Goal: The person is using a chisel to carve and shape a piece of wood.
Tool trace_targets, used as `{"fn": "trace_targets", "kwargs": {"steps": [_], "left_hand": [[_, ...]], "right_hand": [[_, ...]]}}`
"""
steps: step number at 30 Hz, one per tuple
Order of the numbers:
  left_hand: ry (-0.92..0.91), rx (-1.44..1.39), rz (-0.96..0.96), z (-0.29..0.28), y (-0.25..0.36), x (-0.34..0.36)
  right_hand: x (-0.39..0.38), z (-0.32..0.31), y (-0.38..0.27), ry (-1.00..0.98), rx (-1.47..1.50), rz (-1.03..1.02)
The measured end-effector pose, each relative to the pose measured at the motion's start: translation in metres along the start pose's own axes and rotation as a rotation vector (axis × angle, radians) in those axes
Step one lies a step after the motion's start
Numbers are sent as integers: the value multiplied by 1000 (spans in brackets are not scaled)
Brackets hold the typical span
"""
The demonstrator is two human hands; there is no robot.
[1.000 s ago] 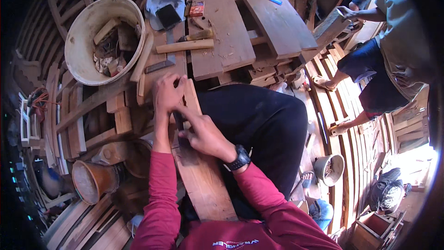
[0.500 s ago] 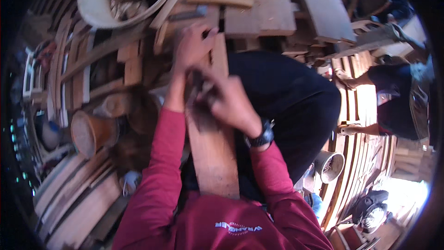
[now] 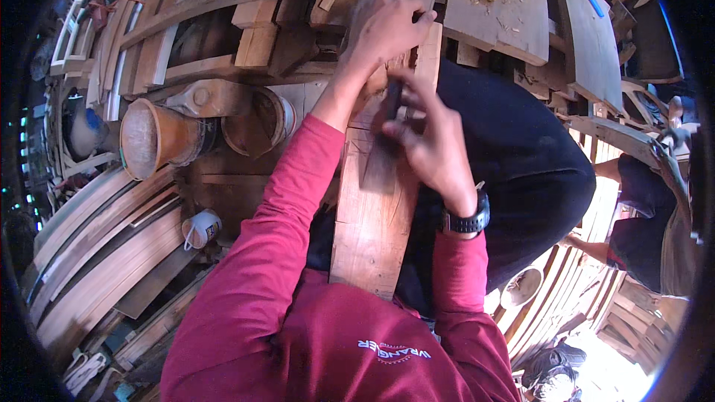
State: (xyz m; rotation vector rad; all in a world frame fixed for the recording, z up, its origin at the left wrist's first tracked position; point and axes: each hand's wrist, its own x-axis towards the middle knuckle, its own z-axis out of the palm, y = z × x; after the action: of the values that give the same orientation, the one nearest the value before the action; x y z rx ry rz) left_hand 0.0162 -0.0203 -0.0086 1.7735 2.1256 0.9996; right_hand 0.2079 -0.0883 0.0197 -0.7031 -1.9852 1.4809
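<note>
The right hand (image 3: 441, 147), grasping a blurred dark tool (image 3: 392, 100), has drawn farther from the left hand (image 3: 387, 26), curled at the wooden plank's (image 3: 372, 231) far end, grip unclear.

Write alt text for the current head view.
A person's right hand holds a blurred dark tool at a wooden board, the left hand near its far end. Stacked planks and an orange-brown bucket lie to the left.

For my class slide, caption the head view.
Left hand at the far end of a wooden board, right hand holding a blurred dark object.
</note>
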Motion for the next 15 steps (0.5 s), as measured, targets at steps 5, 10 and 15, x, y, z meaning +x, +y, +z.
{"fn": "trace_targets", "kwargs": {"steps": [5,10,15], "left_hand": [[96,6,134,4,1,5],[103,-55,83,8,-3,2],[82,-11,184,14,-11,13]], "right_hand": [[3,-12,-7,118,73,60],[-12,-2,-13,-63,81,202],[13,-11,-23,96,44,33]]}}
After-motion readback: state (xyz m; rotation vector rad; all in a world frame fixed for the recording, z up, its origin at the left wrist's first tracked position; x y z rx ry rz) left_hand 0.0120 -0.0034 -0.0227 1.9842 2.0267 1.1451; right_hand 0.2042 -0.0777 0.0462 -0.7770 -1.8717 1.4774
